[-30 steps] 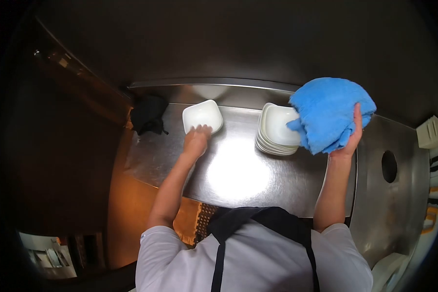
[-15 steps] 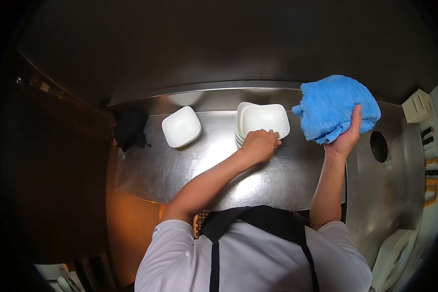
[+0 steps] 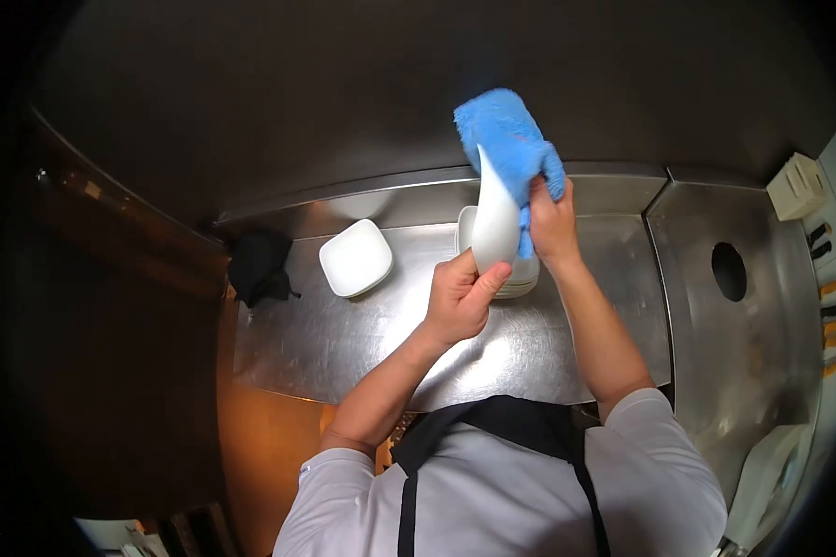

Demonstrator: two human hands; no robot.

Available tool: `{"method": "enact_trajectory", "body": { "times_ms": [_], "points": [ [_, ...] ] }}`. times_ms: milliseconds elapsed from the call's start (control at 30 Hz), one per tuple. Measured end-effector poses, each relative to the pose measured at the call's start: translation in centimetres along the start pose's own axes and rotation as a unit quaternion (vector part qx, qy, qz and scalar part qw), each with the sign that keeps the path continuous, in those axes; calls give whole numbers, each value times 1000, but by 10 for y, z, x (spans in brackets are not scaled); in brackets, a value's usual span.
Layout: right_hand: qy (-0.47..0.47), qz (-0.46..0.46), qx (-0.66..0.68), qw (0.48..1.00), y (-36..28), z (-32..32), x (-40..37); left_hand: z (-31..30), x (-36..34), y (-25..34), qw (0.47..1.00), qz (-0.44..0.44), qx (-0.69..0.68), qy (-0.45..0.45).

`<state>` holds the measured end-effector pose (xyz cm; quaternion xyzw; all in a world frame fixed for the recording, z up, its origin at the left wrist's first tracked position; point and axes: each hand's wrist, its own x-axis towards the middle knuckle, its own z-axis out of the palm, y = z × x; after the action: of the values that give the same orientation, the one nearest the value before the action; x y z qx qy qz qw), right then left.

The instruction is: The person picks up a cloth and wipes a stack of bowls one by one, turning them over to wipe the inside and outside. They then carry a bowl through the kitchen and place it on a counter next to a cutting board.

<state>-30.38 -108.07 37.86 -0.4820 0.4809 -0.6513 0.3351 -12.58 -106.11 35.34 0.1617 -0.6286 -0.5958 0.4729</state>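
My left hand (image 3: 463, 299) grips the lower edge of a white bowl (image 3: 496, 218), which is tilted up on its side above the counter. A fluffy blue cloth (image 3: 506, 130) lies against the bowl's upper right side. My right hand (image 3: 554, 221) is closed on the cloth, with part of it hanging below the fingers. Beneath the raised bowl, a stack of white bowls (image 3: 518, 283) stands on the metal counter and is mostly hidden. Farther left sits a smaller pile of squarish white bowls (image 3: 356, 258).
The stainless steel counter (image 3: 316, 343) has a raised back ledge. A crumpled black item (image 3: 258, 269) lies at its left end. To the right is a metal surface with a round dark hole (image 3: 729, 271), beside a cream holder (image 3: 796, 187) and black and yellow handles (image 3: 834, 348).
My left hand has lifted a bowl from the stack and tipped it on its side. My right hand has brought the blue cloth leftward onto the bowl.
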Motion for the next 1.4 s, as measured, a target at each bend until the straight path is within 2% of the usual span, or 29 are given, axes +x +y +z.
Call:
{"method": "enact_trajectory", "body": {
  "times_ms": [33, 67, 100, 133, 200, 267, 333, 367, 400, 433, 467, 500, 533, 600, 667, 733, 800, 867, 933, 967, 1033, 1067, 1100, 1133, 1200, 1300, 1333, 1367, 1400],
  "points": [
    [8, 36, 63, 997, 4, 6, 1, 3, 0, 2, 998, 30, -19, 43],
    [21, -21, 45, 999, 8, 24, -13, 3, 2, 4, 994, 64, -37, 86],
    [35, -81, 29, 996, 8, 40, -27, -3, 6, 5, 982, 45, -91, 159],
    [-5, -202, -67, 977, 8, 48, -43, -11, 14, 11, 968, 48, -125, 210],
    [-98, -292, -190, 932, 1, 64, -65, -50, -3, -6, 983, -8, 5, 183],
    [-77, -317, -205, 923, -13, 72, -54, -51, -14, -1, 980, 59, 147, 120],
    [-106, -273, -193, 937, -32, 64, -30, -48, -23, 6, 984, 60, 139, 92],
    [-99, -269, -134, 949, -32, 63, -13, -45, -22, 14, 993, 33, 63, 98],
    [-124, -140, -10, 982, -28, 60, -1, -41, -22, 23, 995, 6, -13, 103],
    [-144, -7, 115, 983, -19, 58, 9, -33, -25, 35, 992, 26, 23, 119],
    [-162, 127, 235, 950, -9, 57, 13, -31, -25, 41, 986, 75, 115, 96],
    [-132, 190, 247, 941, 2, 64, 4, -30, -24, 45, 967, 125, 207, 74],
    [-98, 235, 351, 901, 7, 80, -10, -31, -22, 47, 937, 174, 297, 53],
    [-46, 322, 354, 877, 15, 89, -41, -40, -15, 38, 895, 195, 398, 45],
    [-44, 315, 368, 873, 12, 90, -57, -53, -13, 46, 870, 185, 457, 22],
    [-72, 298, 371, 877, 15, 81, -65, -66, -22, 55, 861, 143, 486, 49],
    [-80, 271, 445, 850, 17, 62, -65, -80, -45, 54, 856, 82, 509, 46],
    [-54, 244, 427, 869, 2, 43, -66, -100, -80, 28, 852, 6, 523, 4],
    [-58, 195, 376, 904, 11, 29, -67, -101, -118, 6, 840, -64, 539, -14],
    [-55, 186, 364, 911, 13, 30, -67, -101, -129, -3, 833, -56, 551, -23],
    [-90, 89, 173, 977, 16, 43, -74, -100, -150, -20, 823, -41, 567, -28],
    [-110, 34, 76, 990, 16, 51, -76, -101, -156, -26, 818, -34, 573, -25],
    [-175, 4, -7, 984, 15, 62, -75, -101, -161, -31, 814, -26, 580, -22],
    [-183, 3, -80, 980, 24, 75, -79, -101, -165, -35, 805, -40, 590, -31],
    [-238, -9, -243, 940, 43, 101, -85, -101, -175, -44, 787, -66, 611, -55],
    [-319, -16, -392, 863, 71, 138, -96, -101, -196, -62, 782, -95, 615, -29],
    [-330, -93, -436, 832, 85, 142, -102, -100, -201, -63, 779, -100, 619, -19],
    [-339, -171, -474, 794, 100, 145, -108, -98, -210, -66, 805, -45, 588, 59],
    [-346, -249, -506, 750, 113, 148, -112, -96, -211, -60, 808, -44, 571, 135]
  ]
}}
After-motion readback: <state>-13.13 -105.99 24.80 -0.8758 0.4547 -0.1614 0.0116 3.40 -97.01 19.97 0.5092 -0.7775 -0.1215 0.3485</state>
